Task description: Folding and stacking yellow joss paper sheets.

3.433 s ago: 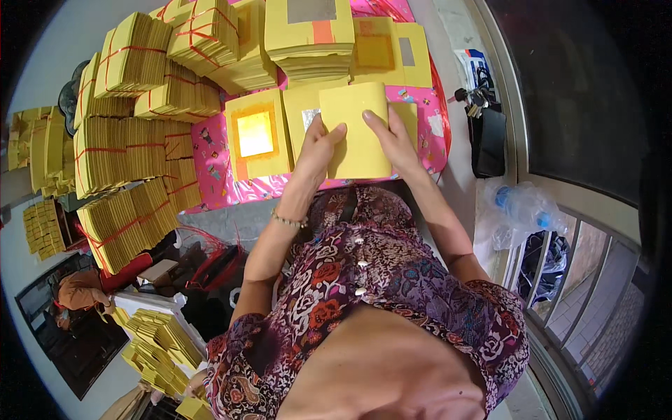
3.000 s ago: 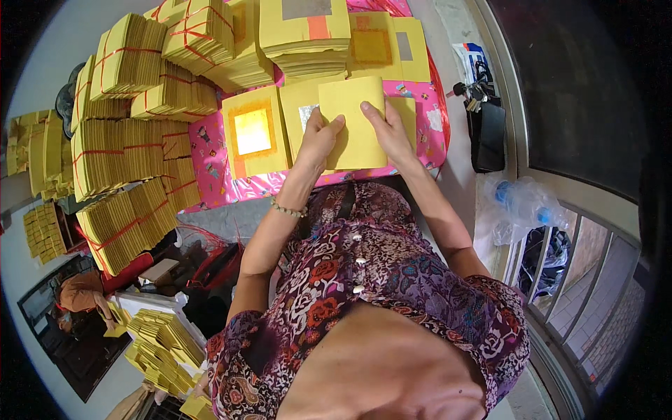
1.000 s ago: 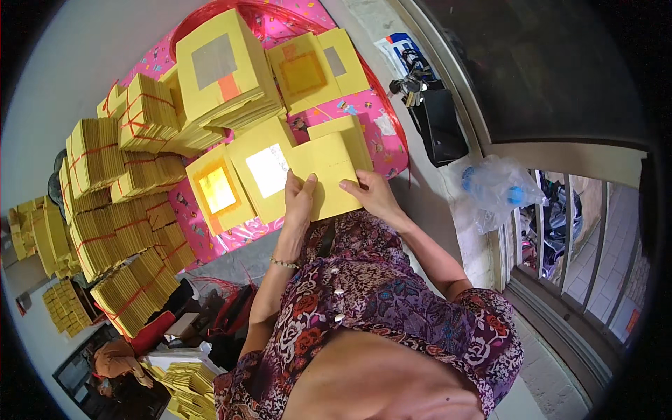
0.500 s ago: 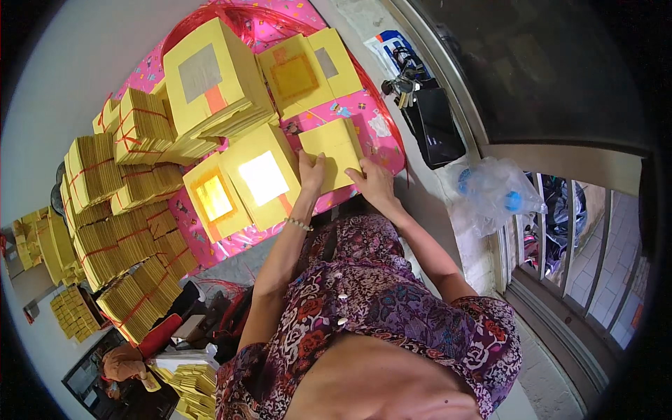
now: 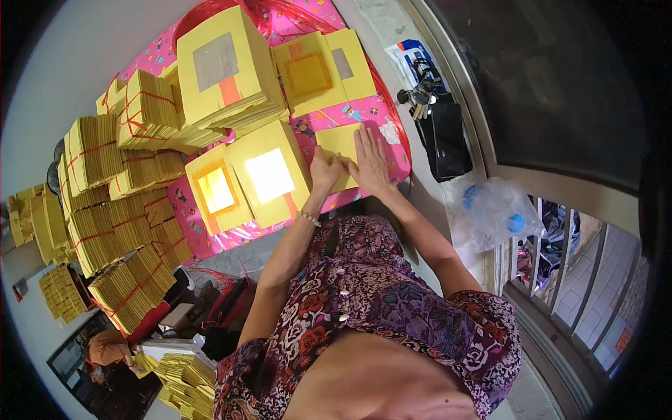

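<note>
A folded sheet of yellow joss paper (image 5: 339, 140) lies before me on the pink patterned table cover. My right hand (image 5: 371, 165) rests flat over its right part, fingers stretched upward. Closed at the near left edge of the fold, my left hand (image 5: 325, 172) has its fingers curled against the paper, the fingertips partly hidden. To the left are joss sheets with a shiny gold square (image 5: 215, 190) and a bright silver one (image 5: 267, 176). Farther off stands a thick stack of silver-square sheets (image 5: 218, 66), beside more gold and silver sheets (image 5: 309, 75).
Bundles of folded yellow paper (image 5: 115, 231) tied with red string are piled at the left. Red plastic strands (image 5: 301, 15) lie along the table's far side. Keys (image 5: 421, 101), a black pouch (image 5: 448, 140) and a clear plastic bag (image 5: 493, 210) sit on the right ledge. Another person (image 5: 108, 346) is at lower left.
My right hand has gone from gripping the paper's near right edge to lying flat on it. My left hand has curled in toward the middle of the near edge.
</note>
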A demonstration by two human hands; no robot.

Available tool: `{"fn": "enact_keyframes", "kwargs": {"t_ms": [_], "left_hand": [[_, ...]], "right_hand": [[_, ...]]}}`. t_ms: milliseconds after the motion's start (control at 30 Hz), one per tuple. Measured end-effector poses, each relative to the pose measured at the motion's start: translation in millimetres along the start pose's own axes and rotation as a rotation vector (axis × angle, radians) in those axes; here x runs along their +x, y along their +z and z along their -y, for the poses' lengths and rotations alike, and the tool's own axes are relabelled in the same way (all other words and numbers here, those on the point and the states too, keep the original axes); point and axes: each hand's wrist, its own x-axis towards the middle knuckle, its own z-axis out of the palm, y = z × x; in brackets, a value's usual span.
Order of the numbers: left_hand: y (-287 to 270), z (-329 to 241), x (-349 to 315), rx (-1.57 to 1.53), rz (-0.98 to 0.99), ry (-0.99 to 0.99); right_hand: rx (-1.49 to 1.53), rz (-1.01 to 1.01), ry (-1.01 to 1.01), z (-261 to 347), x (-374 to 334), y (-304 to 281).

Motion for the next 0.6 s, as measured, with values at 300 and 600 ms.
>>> {"fn": "enact_keyframes", "kwargs": {"t_ms": [300, 600], "left_hand": [[4.9, -49.5, -21.6, 0.187, -0.079, -0.084], [-58.7, -93.5, -67.8, 0.167, -0.163, 0.318]], "right_hand": [[-0.059, 0.058, 0.052, -2.5, -5.1, 1.2], [-0.119, 0.050, -0.120, 3.8, 6.2, -15.5]]}}
